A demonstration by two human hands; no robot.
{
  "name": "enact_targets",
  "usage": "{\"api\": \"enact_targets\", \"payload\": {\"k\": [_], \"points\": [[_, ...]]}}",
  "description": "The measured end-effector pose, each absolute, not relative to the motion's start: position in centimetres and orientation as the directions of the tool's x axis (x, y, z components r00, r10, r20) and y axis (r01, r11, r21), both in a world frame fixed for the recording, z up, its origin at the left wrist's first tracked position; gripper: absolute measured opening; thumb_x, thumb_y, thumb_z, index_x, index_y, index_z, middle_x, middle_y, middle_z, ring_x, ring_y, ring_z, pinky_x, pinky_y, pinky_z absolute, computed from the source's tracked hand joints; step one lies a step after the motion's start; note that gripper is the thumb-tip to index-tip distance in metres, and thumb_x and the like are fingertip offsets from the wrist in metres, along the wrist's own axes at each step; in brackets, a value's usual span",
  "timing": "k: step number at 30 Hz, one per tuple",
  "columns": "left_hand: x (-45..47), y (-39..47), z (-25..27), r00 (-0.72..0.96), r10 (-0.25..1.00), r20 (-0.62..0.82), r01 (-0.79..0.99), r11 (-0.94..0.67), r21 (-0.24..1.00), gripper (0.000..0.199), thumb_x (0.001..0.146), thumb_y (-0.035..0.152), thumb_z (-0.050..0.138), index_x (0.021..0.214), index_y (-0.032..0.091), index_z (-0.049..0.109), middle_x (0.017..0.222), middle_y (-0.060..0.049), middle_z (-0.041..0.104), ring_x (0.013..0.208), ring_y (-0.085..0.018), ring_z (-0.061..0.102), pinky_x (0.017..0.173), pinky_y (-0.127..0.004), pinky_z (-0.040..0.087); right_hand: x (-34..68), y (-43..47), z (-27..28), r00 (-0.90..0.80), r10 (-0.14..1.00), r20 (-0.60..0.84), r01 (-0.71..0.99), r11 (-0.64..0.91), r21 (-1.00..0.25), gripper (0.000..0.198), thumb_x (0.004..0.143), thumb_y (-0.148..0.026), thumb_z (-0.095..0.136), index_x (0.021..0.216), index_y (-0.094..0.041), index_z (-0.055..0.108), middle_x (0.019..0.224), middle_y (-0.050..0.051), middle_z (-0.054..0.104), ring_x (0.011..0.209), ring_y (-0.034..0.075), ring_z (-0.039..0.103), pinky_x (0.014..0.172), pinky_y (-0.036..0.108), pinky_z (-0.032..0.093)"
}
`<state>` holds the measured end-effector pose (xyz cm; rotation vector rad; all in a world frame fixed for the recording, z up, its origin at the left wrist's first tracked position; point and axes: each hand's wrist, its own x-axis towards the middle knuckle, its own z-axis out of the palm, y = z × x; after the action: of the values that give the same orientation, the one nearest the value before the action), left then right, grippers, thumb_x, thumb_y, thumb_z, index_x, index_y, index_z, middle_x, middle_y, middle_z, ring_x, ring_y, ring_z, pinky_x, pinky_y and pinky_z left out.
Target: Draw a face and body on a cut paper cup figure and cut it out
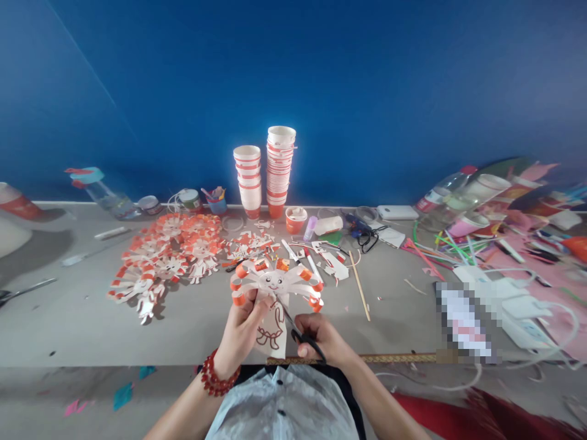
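Scissors (296, 333) in right hand (326, 337); white scraps (298, 213) inside orange cup (295, 226).

Light is moderate and even on the grey table (389, 311), while the blue wall (367, 91) darkens toward its top and a pale halo glows around the tall cup stack (280, 174). Soft shadows lie right of the orange-and-white cup (18, 201) at far left. The paper figure (270, 327) reads fairly clearly; the bottle (449, 183) at far right looks stretched and smeared, and coarse pixelation (463, 321) masks a patch near right.
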<state>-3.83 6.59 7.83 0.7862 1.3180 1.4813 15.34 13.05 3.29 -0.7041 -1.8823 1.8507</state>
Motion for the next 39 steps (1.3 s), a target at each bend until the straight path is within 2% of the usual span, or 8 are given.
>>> {"api": "enact_targets", "payload": {"k": [3, 8, 14, 21, 25, 33, 39], "points": [[-3.6, 6.6, 8.2, -0.291, 0.944, -0.158, -0.278, 0.074, 0.958, 0.032, 0.083, 0.049, 0.070, 0.084, 0.017, 0.064, 0.068, 0.000, 0.063, 0.061, -0.014, 0.057, 0.062, -0.025, 0.047, 15.4, 13.2, 3.3, -0.816, 0.572, -0.081, 0.059, -0.057, -0.997, 0.071, 0.061, -0.085, 0.068, 0.062, -0.021, 0.037, 0.057, -0.007, 0.031, 0.054, 0.008, 0.025, 0.048, 0.022, 0.017], [-3.7, 6.6, 8.9, -0.291, 0.952, -0.093, -0.194, 0.037, 0.980, 0.030, 0.084, 0.047, 0.069, 0.087, 0.017, 0.065, 0.077, -0.002, 0.067, 0.068, -0.016, 0.059, 0.065, -0.025, 0.048, 15.6, 13.1, 3.3, -0.823, 0.560, -0.092, 0.056, -0.082, -0.995, 0.069, 0.063, -0.082, 0.070, 0.065, -0.020, 0.041, 0.056, -0.007, 0.033, 0.054, 0.008, 0.027, 0.048, 0.022, 0.018], [-3.6, 6.4, 8.3, -0.281, 0.958, -0.061, -0.140, 0.022, 0.990, 0.032, 0.086, 0.048, 0.067, 0.083, 0.016, 0.064, 0.073, -0.002, 0.064, 0.066, -0.015, 0.056, 0.062, -0.024, 0.047, 15.5, 12.8, 4.0, -0.850, 0.519, -0.095, 0.023, -0.144, -0.989, 0.066, 0.067, -0.080, 0.068, 0.071, -0.018, 0.046, 0.061, -0.006, 0.039, 0.056, 0.009, 0.032, 0.051, 0.022, 0.023], [-3.3, 6.4, 7.9, -0.200, 0.978, -0.054, -0.016, 0.052, 0.999, 0.035, 0.089, 0.050, 0.062, 0.079, 0.016, 0.065, 0.072, -0.003, 0.062, 0.064, -0.015, 0.054, 0.059, -0.023, 0.043, 15.0, 13.3, 6.5, -0.875, 0.481, -0.057, -0.018, -0.151, -0.988, 0.067, 0.069, -0.079, 0.068, 0.081, -0.015, 0.054, 0.073, -0.001, 0.048, 0.065, 0.013, 0.041, 0.058, 0.024, 0.031], [-3.4, 6.4, 7.8, -0.198, 0.979, -0.052, 0.031, 0.059, 0.998, 0.032, 0.089, 0.047, 0.061, 0.083, 0.016, 0.067, 0.070, -0.003, 0.063, 0.062, -0.015, 0.054, 0.057, -0.023, 0.043, 14.9, 13.6, 7.1, -0.888, 0.456, -0.060, 0.007, -0.118, -0.993, 0.068, 0.070, -0.080, 0.066, 0.082, -0.015, 0.054, 0.072, -0.003, 0.046, 0.064, 0.012, 0.038, 0.057, 0.023, 0.030], [-3.8, 6.7, 8.5, -0.182, 0.981, -0.067, 0.026, 0.073, 0.997, 0.032, 0.083, 0.046, 0.067, 0.073, 0.016, 0.066, 0.063, -0.002, 0.062, 0.059, -0.017, 0.057, 0.054, -0.023, 0.043, 15.5, 14.0, 5.6, -0.866, 0.490, -0.098, 0.095, -0.030, -0.995, 0.067, 0.067, -0.081, 0.068, 0.078, -0.017, 0.052, 0.070, -0.003, 0.044, 0.065, 0.013, 0.037, 0.057, 0.024, 0.031], [-3.7, 6.6, 8.1, -0.194, 0.980, -0.034, 0.103, 0.055, 0.993, 0.031, 0.089, 0.043, 0.061, 0.075, 0.015, 0.064, 0.063, 0.000, 0.057, 0.057, -0.014, 0.050, 0.053, -0.022, 0.040, 15.4, 13.9, 4.9, -0.850, 0.520, -0.079, 0.062, -0.049, -0.997, 0.066, 0.066, -0.080, 0.069, 0.075, -0.017, 0.049, 0.070, -0.003, 0.041, 0.065, 0.012, 0.033, 0.057, 0.024, 0.028]]}}
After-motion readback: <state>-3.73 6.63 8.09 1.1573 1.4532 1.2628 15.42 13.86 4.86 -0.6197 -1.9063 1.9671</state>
